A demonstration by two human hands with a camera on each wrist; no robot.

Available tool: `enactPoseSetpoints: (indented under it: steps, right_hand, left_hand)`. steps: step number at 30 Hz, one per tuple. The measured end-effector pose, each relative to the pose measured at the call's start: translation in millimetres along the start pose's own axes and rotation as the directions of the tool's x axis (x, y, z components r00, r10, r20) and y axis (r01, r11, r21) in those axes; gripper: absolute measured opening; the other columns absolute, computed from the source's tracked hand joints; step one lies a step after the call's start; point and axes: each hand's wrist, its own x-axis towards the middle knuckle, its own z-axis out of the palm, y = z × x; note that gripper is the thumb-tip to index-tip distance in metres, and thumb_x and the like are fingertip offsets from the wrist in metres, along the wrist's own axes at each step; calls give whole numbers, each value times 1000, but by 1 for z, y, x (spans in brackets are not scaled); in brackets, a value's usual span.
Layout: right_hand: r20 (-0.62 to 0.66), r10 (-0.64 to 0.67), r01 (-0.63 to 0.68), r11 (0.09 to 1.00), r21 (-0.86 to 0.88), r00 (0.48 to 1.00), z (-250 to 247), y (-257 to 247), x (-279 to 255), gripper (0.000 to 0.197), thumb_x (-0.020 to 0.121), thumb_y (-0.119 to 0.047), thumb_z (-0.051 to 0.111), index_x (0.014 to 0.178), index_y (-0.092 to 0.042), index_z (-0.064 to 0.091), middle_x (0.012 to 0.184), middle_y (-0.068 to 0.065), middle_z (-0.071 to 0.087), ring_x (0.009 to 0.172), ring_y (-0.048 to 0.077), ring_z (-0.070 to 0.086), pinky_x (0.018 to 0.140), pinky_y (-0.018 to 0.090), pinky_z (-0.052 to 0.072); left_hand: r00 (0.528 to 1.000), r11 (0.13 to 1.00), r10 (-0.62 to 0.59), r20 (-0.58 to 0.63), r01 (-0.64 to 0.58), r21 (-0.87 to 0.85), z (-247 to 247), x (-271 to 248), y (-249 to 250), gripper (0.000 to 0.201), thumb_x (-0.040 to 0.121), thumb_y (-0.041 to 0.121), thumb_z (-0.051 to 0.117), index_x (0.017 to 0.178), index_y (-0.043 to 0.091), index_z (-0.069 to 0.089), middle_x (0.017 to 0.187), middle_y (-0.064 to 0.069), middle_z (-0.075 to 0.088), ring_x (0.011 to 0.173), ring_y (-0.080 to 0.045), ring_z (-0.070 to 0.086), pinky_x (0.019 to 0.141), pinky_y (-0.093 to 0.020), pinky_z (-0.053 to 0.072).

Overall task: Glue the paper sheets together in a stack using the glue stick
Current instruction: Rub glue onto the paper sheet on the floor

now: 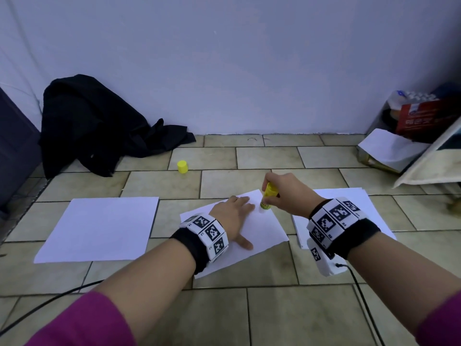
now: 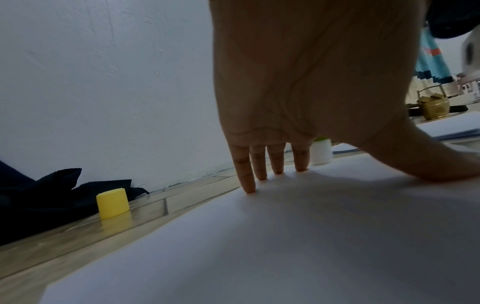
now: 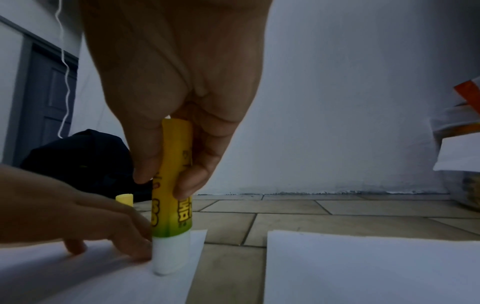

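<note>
Left hand (image 1: 233, 216): my fingers flat, pinning the sheet (image 1: 264, 231); thin, slides easily.
Right hand (image 1: 287, 193): clenched round glue stick (image 1: 268, 196) mid-barrel; light, rigid.

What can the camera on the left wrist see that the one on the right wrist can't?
Only the left wrist view shows the underside of the left hand, its fingertips pressing flat on the paper sheet, and a brass pot far to the right.

Only the right wrist view shows the right hand gripping the glue stick upright, its white tip down on the sheet near a corner, plus a grey door at the left.

Both show the yellow cap standing on the tiled floor, the black cloth and the wall.
</note>
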Motion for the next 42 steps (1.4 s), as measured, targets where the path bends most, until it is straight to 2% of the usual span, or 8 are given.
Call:
enactPoseSetpoints:
  steps: [11,16,20,23,28,34,39,42]
  right_hand:
    - [134,-47,52,998,-39,990,-1,18,-52,23,84,-25,68,92,-27,47,93,5,60,78,21,59,65,28,48]
    - [144,-55,59,998,-21,988,-11,22,-57,24,80,-24,73,88,-28,51,88,-2,60,76,13,55,66,26,48]
    - [-85,43,-15,951,309,995,-26,31,-53,24,75,-13,79,84,-22,58,83,4,65,63,14,63,59,30,54]
    - [-224,157,-20,857,515,962,-29,32,-46,29,72,-3,80,88,-13,58,74,8,65,55,14,60,54,24,52]
    - [-249,238,-15,750,662,939,-14,24,-28,23,78,-7,76,92,-4,58,69,6,63,48,7,59,51,20,49]
    - [-202,266,-27,662,749,943,6,-1,-1,16,92,-12,60,84,-13,46,77,21,61,58,31,61,56,34,52]
    - [-170,233,-59,736,675,958,16,-24,19,15,93,-14,59,92,-12,44,88,18,58,53,23,57,50,25,51]
    - [-136,198,-92,829,552,971,22,-34,31,19,90,-14,57,103,-13,43,97,19,61,70,29,62,55,28,53]
  left_hand:
    - [999,1000,17,-42,-17,6,-6,1,2,95,66,58,78,135,11,33,137,-5,39,122,-23,35,94,-35,39]
    - [1000,1000,7,25,-7,8,-12,-6,-8,86,79,49,72,145,17,26,158,1,18,140,-19,21,106,-38,36]
    - [991,989,-130,-17,131,64,-12,-13,-16,80,80,49,69,140,12,31,147,-7,27,127,-27,36,96,-41,44]
    - [975,974,-208,-82,214,78,-7,-19,-21,90,77,60,66,144,17,25,147,-9,18,124,-30,37,89,-38,44]
    - [995,985,98,-33,-93,146,-2,-26,-30,66,96,44,48,151,29,16,160,4,-2,147,-21,2,113,-40,28]
    - [1000,991,-6,-24,9,136,-4,-32,-34,81,83,62,57,148,28,25,151,-2,21,135,-21,26,99,-39,42]
    - [985,985,-154,-80,159,63,-1,-31,-33,82,86,63,52,148,17,25,152,-6,16,136,-24,22,99,-41,42]
    - [983,983,-185,4,185,6,-1,-26,-37,106,76,67,63,151,12,12,151,-8,21,135,-28,27,104,-45,39]
